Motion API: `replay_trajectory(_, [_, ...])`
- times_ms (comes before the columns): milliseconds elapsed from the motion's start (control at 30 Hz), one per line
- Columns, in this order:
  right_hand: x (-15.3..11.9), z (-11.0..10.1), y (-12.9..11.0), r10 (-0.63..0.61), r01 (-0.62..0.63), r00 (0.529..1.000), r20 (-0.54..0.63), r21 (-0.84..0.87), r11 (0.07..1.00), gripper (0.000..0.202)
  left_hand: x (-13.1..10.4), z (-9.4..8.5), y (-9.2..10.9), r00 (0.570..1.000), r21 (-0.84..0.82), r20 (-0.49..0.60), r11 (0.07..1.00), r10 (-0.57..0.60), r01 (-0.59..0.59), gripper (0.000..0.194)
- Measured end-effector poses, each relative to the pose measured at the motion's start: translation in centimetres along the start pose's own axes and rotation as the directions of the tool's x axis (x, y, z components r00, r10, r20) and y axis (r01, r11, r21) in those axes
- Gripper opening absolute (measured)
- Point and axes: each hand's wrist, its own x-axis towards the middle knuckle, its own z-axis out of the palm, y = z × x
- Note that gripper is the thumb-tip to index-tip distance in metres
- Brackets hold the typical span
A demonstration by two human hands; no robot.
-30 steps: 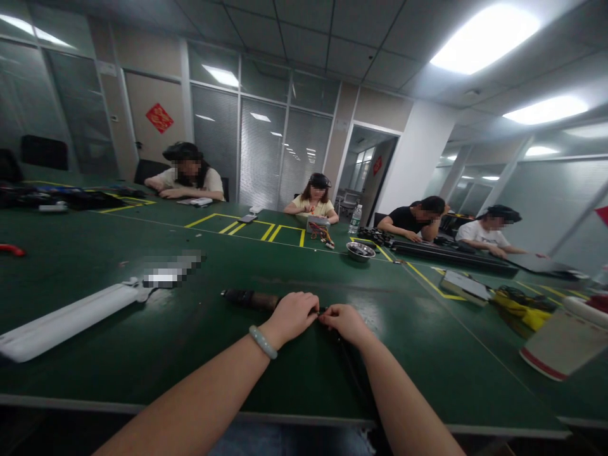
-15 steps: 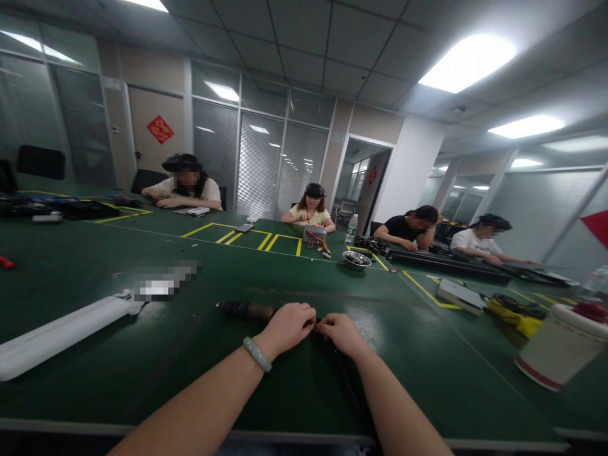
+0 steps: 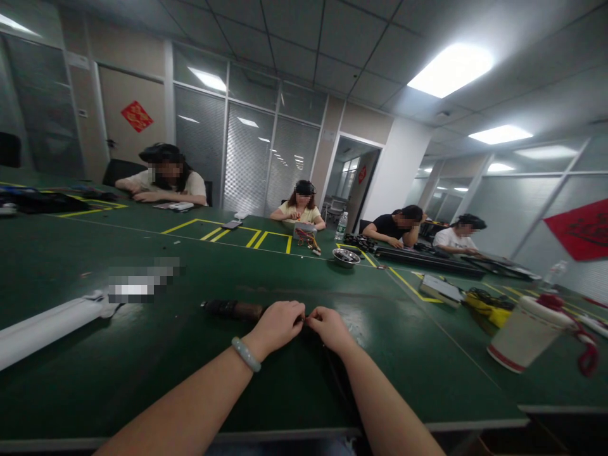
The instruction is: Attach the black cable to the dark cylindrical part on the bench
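A dark, brownish cylindrical tool (image 3: 247, 311) lies on the green table (image 3: 190, 392), its left end pointing away to the left. My left hand (image 3: 280, 323), with a pale bracelet at the wrist, is closed over the tool's right end. Close beside it, fingertips nearly touching, my right hand (image 3: 327, 326) is pinched on something small and dark that I cannot make out. A dark cable (image 3: 338, 373) runs down from there towards the near table edge, partly behind my right forearm.
A long white wrapped object (image 3: 52, 326) lies at left. Farther back are a metal bowl (image 3: 346, 257), a water bottle (image 3: 342, 225) and a box with wires (image 3: 304, 232). At right stand a white cup (image 3: 527, 332) and a yellow bundle (image 3: 489, 307). Several people sit across the table.
The view has turned slightly to the right, so the scene sits farther left. Both hands remain together at the tool's end, my fingertips slightly closer to each other.
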Motion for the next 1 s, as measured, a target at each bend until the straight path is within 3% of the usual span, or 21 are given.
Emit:
replay_trajectory(167, [0.4, -0.1, 0.7, 0.078, -0.083, 0.993, 0.089, 0.058, 0.995, 0.019, 0.0, 0.2, -0.3, 0.998, 0.015, -0.015, 0.998, 0.054, -0.053, 0.007])
replay_trajectory(433, [0.4, -0.4, 0.9, 0.133, -0.139, 0.988, 0.079, 0.079, 0.987, 0.017, 0.2, 0.5, -0.8, 0.998, 0.008, -0.003, 0.998, 0.060, -0.060, 0.008])
replay_trajectory(1000, [-0.1, -1.0, 0.8, -0.057, 0.059, 0.993, 0.101, -0.024, 0.998, 0.013, 0.3, 0.7, -1.3, 0.998, -0.085, -0.001, 0.994, 0.065, -0.065, 0.010])
